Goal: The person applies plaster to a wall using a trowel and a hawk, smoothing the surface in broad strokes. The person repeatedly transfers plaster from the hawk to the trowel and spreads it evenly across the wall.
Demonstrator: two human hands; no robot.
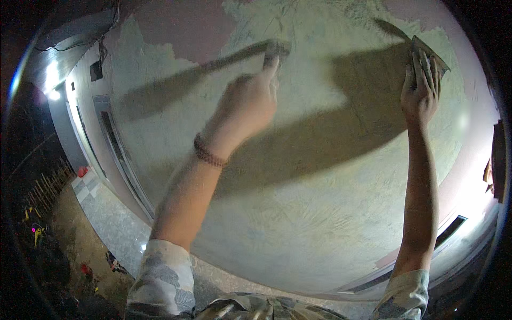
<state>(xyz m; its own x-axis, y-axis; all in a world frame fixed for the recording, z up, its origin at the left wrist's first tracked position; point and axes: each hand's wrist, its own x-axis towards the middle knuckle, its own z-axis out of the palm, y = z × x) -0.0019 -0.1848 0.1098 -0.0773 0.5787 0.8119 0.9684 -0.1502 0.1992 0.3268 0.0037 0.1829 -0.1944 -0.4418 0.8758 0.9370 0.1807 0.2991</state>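
A bright lamp (pixel 54 95) glows at far left; below it, a red object (pixel 82 172) sits by the tiled floor (pixel 87 188), near a stick fence (pixel 51 184).

Dark scraper (pixel 271 53) pointing upward, thin plate (pixel 419 43) slanted at right, wall (pixel 298 224) patchily coated pale green

Bracelet (pixel 207 153): dark reddish-brown beads, left wrist (pixel 227 140). Sleeves (pixel 168 274): short, pale, grey-blotched. Shirt (pixel 290 308): camouflage-like patches.
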